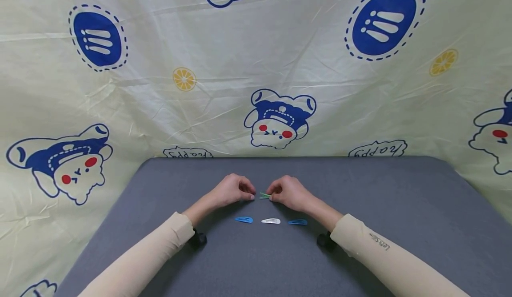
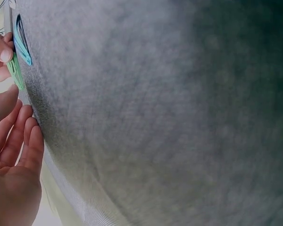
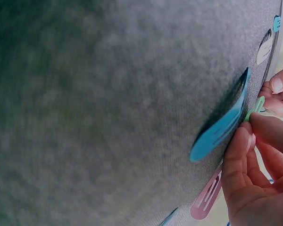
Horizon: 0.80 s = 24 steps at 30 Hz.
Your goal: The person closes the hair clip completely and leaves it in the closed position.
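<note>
Behind the work I see a pale curtain [image 1: 224,34] printed with upside-down cartoon bears, orange slices and blue badges, and before it a dark grey surface [image 1: 256,266]. From where I sit, the head view gives me both hands of a person meeting near the middle of that surface. The right hand [image 1: 292,193] has its fingers clamped on one end of a green hair clip [image 2: 17,77], pinching it between thumb and fingertips so that the other end points toward the left hand [image 1: 236,189]; I see the clip's two prongs spread apart. The left hand's fingers are loosely curved and hold nothing, the thumb just beside the clip's free end, with a small gap between. On the near side of the hands I count a row of three more clips lying apart: a left blue clip [image 1: 242,219], a white clip [image 1: 270,221] and a right blue clip [image 1: 298,222]. My right wrist view adds a pink clip [image 3: 199,211], partly hidden by the right hand. Lettering marks the right sleeve [image 1: 384,248].
</note>
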Available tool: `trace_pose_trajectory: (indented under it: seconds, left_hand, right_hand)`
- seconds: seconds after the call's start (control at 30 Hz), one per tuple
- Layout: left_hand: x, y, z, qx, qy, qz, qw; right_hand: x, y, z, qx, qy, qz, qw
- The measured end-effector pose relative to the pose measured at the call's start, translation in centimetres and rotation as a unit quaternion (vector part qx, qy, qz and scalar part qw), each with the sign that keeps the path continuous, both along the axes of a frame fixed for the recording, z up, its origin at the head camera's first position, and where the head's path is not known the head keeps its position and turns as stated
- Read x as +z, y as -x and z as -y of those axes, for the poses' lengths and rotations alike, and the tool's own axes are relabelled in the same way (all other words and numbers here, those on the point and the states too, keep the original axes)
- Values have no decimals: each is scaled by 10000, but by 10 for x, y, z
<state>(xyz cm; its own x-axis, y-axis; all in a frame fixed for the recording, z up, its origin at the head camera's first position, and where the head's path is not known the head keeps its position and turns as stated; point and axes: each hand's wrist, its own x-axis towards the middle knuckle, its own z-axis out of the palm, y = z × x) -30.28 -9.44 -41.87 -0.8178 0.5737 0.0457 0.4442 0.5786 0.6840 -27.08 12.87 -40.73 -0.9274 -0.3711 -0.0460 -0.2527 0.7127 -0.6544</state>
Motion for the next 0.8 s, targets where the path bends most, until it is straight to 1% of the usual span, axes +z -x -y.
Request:
trace_pose_trajectory:
  seconds: [0.33, 0.5, 0.8]
  left_hand:
    - [0, -1, 1, 44, 12, 116, 9999]
    - [1, -4, 4, 85, -101, 175, 9998]
    - [4, -12, 10, 135, -404, 190, 9989]
  right_hand:
    - [1, -3, -1, 50, 17, -17, 10000]
    - [2, -7, -4, 62, 171, -134, 9997]
    - [5, -16, -7, 74, 630, -155, 9979]
